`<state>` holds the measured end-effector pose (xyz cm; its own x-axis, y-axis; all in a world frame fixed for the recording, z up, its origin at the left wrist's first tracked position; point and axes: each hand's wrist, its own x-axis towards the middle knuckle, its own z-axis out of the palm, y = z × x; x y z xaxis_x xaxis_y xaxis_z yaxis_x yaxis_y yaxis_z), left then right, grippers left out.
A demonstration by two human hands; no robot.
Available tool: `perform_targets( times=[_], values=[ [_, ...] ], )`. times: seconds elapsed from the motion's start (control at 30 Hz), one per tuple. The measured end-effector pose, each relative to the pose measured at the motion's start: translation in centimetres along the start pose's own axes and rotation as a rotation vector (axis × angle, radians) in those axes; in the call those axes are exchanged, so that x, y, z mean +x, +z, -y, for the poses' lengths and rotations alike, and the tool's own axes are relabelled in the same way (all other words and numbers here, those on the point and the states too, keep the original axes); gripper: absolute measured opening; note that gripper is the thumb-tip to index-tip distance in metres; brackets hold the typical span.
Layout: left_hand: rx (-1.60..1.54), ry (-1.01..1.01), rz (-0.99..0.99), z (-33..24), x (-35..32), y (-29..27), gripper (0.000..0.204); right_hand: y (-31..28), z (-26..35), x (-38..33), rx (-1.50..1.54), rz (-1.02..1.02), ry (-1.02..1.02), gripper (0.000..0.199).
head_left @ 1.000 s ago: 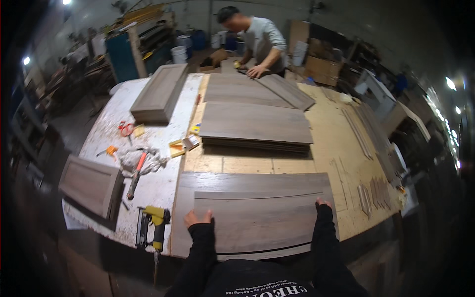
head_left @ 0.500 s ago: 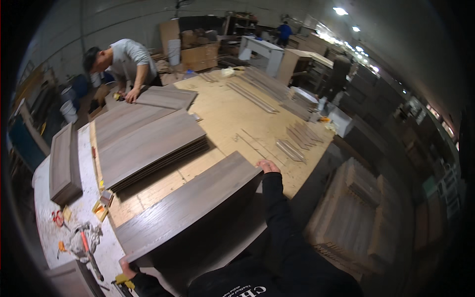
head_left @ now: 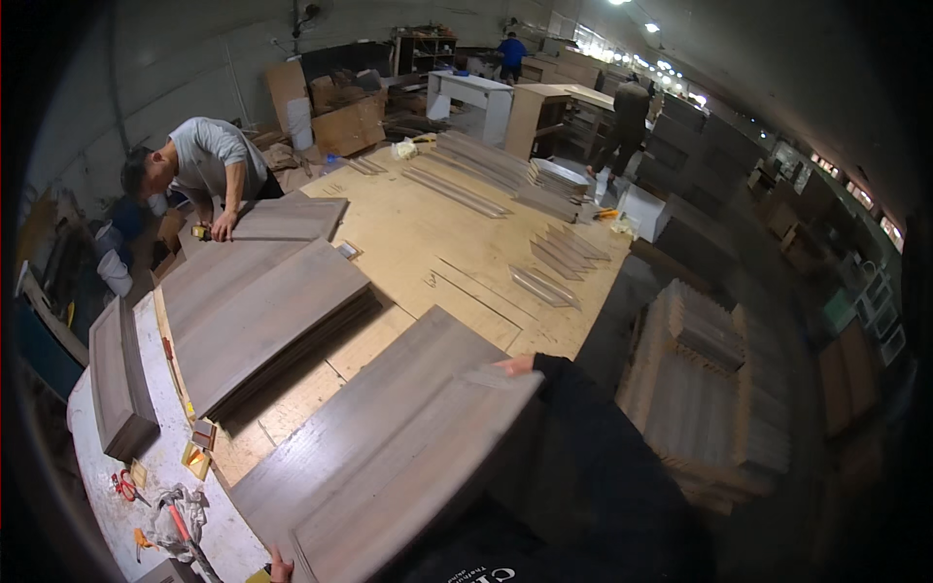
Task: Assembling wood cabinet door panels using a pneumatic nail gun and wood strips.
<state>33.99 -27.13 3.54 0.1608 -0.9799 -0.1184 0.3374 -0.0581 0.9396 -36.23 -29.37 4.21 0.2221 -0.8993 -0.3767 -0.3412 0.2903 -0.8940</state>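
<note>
A wide grey-brown wooden panel with a framed border lies tilted in front of me, its near side close to my body. My right hand grips its far right corner, fingers partly hidden by the panel. At the lower left corner, my left hand holds the same panel, mostly cut off by the picture's lower edge. The panel's far part reaches over the wooden worktable; I cannot tell whether this is one panel or a second one beneath. Beyond it lies a stack of similar panels.
Across the table a co-worker leans over another panel. A hammer, red scissors and a narrow panel stack lie on the white side table. Wood strips lie at the right; stacked boards stand beyond.
The panel's near side has come up, showing a broad framed face where a dark area was. My right hand stays on its corner; my left has moved lower in view. The view has shifted slightly.
</note>
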Motion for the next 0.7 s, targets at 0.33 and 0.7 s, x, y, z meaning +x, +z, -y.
perform_targets(
  times=[0.33, 0.7],
  values=[
    [0.009, 0.339, 0.212, 7.3, 3.7, -2.4, 0.05, 5.1, 7.7, -0.3, 0.297, -0.596, -0.654, 0.044],
    [0.157, 0.318, -0.325, -2.0, 3.2, 5.7, 0.046, 9.5, 10.3, 2.0, 0.543, -1.069, -0.73, 0.021]
  ],
)
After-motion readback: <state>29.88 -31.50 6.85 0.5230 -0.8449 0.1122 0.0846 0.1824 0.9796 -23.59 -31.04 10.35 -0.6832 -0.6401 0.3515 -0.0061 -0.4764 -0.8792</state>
